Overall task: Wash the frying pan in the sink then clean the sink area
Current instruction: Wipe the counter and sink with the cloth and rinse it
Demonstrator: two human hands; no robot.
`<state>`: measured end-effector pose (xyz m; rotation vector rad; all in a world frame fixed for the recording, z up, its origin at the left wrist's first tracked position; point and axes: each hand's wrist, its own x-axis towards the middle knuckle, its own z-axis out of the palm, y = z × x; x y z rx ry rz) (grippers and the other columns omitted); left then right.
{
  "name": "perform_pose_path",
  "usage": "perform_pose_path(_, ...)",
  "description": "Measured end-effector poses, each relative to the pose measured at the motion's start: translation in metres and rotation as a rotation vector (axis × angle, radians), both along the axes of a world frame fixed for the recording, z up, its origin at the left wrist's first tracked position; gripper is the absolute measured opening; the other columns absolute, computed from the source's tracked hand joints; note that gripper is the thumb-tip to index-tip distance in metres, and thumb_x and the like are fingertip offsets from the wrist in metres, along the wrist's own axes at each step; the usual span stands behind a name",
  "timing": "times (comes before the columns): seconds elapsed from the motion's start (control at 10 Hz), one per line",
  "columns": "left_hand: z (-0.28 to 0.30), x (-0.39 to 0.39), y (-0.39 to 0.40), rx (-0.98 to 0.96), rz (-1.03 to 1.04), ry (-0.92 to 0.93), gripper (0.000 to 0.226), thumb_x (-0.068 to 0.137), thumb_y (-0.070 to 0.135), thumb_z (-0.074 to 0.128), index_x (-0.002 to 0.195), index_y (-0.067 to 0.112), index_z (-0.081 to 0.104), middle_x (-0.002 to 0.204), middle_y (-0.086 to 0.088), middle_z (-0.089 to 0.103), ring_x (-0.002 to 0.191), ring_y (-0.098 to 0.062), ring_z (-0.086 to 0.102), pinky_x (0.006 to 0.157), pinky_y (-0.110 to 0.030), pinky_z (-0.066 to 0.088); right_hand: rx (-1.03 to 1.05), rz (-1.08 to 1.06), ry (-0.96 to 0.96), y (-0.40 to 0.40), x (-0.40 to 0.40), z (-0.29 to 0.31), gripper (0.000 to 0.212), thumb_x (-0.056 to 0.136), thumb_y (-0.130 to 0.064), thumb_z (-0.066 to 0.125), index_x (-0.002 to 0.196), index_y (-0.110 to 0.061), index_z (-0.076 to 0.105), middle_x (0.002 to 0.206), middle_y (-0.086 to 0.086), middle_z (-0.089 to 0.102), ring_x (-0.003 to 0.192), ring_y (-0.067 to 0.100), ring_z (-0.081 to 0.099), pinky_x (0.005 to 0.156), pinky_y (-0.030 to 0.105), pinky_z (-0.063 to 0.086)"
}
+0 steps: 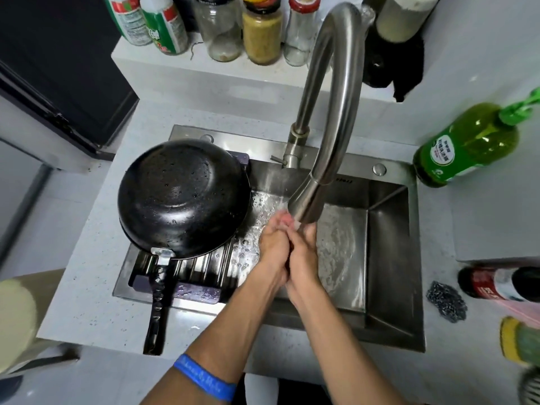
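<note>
Centre frame: left hand (273,244) and right hand (304,255) pressed together right under the tap (306,200), water (295,225) running over the fingertips, above the sink (388,258). Finger curl? Can't tell. Upturned black pan (181,197) sits centre-left.

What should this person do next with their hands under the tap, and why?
Probably lift the right hand to the small lever at the base of the faucet and shut the water off. It is pressed against the left hand under the running spout, no suds show on either, and the black pan already drains upside down on the rack.
</note>
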<state>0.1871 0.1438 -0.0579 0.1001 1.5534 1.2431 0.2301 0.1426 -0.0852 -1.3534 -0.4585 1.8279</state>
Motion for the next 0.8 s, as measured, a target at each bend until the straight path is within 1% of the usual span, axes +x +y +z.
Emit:
perform_pose_path(0.1, -0.003, -0.005, -0.009, -0.008, -0.058, 0.048, 0.029, 0.099, 0.031, 0.052, 0.074, 0.019, 0.061, 0.065, 0.0, 0.058, 0.058, -0.011, 0.052, 0.057, -0.024, 0.045, -0.281, -0.114, 0.204, 0.002, 0.009, -0.001, 0.028, 0.09, -0.039, 0.064, 0.096, -0.017, 0.079, 0.091, 0.005, 0.074, 0.086, 0.019, 0.074, 0.074, 0.033, 0.06)
perform_pose_path(0.2, -0.012, -0.002, -0.014, -0.048, -0.178, 0.107, 0.035, 0.091, 0.027, 0.058, 0.063, 0.006, 0.061, 0.057, -0.004, 0.056, 0.053, -0.015, 0.052, 0.056, -0.025, 0.045, -0.53, -0.02, 0.107, 0.009, 0.008, -0.005, 0.037, 0.092, -0.05, 0.063, 0.089, -0.015, 0.074, 0.084, 0.006, 0.07, 0.087, 0.022, 0.068, 0.095, 0.037, 0.054)
perform_pose_path(0.3, -0.013, -0.001, -0.011, -0.12, -0.38, 0.224, 0.028, 0.093, 0.028, 0.051, 0.082, 0.008, 0.067, 0.08, -0.004, 0.068, 0.077, -0.019, 0.062, 0.075, -0.032, 0.051, -0.725, -0.845, 0.879, 0.015, -0.004, 0.01, 0.027, 0.1, -0.024, 0.057, 0.12, -0.009, 0.066, 0.109, 0.007, 0.069, 0.106, 0.021, 0.064, 0.103, 0.031, 0.046)
perform_pose_path(0.4, -0.018, -0.011, -0.006, -0.181, -0.774, 0.517, 0.039, 0.102, 0.042, 0.028, 0.137, 0.033, 0.042, 0.142, -0.002, 0.05, 0.138, -0.026, 0.037, 0.116, -0.052, 0.02, -0.961, -0.982, 0.795, 0.018, -0.021, 0.028, 0.037, 0.098, -0.008, 0.037, 0.129, -0.005, 0.056, 0.127, 0.012, 0.062, 0.118, 0.028, 0.057, 0.108, 0.042, 0.038)
perform_pose_path(0.5, -0.025, -0.019, -0.009, -0.153, -0.948, 0.69, 0.049, 0.104, 0.042, 0.019, 0.152, 0.039, 0.015, 0.16, 0.008, 0.021, 0.149, -0.013, 0.0, 0.12, -0.051, -0.006, -0.493, -0.337, 0.145, 0.006, -0.017, 0.031, 0.029, 0.1, -0.016, 0.041, 0.106, -0.004, 0.067, 0.11, 0.014, 0.07, 0.104, 0.031, 0.065, 0.092, 0.056, 0.048)
perform_pose_path(0.6, -0.027, -0.021, -0.007, -0.175, -0.934, 0.92, 0.045, 0.101, 0.036, 0.03, 0.143, 0.026, 0.043, 0.16, 0.003, 0.023, 0.15, -0.018, 0.007, 0.121, -0.048, 0.01, -0.456, -0.182, 0.215, 0.011, -0.004, 0.018, 0.023, 0.103, -0.018, 0.053, 0.104, -0.003, 0.069, 0.111, 0.017, 0.072, 0.105, 0.032, 0.068, 0.088, 0.051, 0.056)
perform_pose_path(0.7, -0.018, -0.015, -0.005, -0.151, -0.588, 0.633, 0.035, 0.097, 0.033, 0.035, 0.11, 0.018, 0.064, 0.128, -0.006, 0.06, 0.123, -0.028, 0.052, 0.104, -0.047, 0.043, -0.432, -0.087, 0.218, 0.02, -0.006, 0.018, 0.019, 0.104, -0.016, 0.052, 0.094, -0.007, 0.066, 0.094, 0.011, 0.069, 0.085, 0.023, 0.068, 0.078, 0.034, 0.061)
perform_pose_path(0.8, -0.014, -0.015, -0.004, -0.049, -0.133, 0.228, 0.034, 0.089, -0.001, 0.041, 0.075, 0.018, 0.065, 0.077, 0.001, 0.069, 0.08, -0.015, 0.064, 0.075, -0.028, 0.053, -0.453, -0.014, 0.286, 0.024, -0.007, 0.024, 0.009, 0.088, 0.001, 0.06, 0.084, -0.007, 0.061, 0.084, 0.009, 0.062, 0.07, 0.019, 0.064, 0.06, 0.024, 0.056)
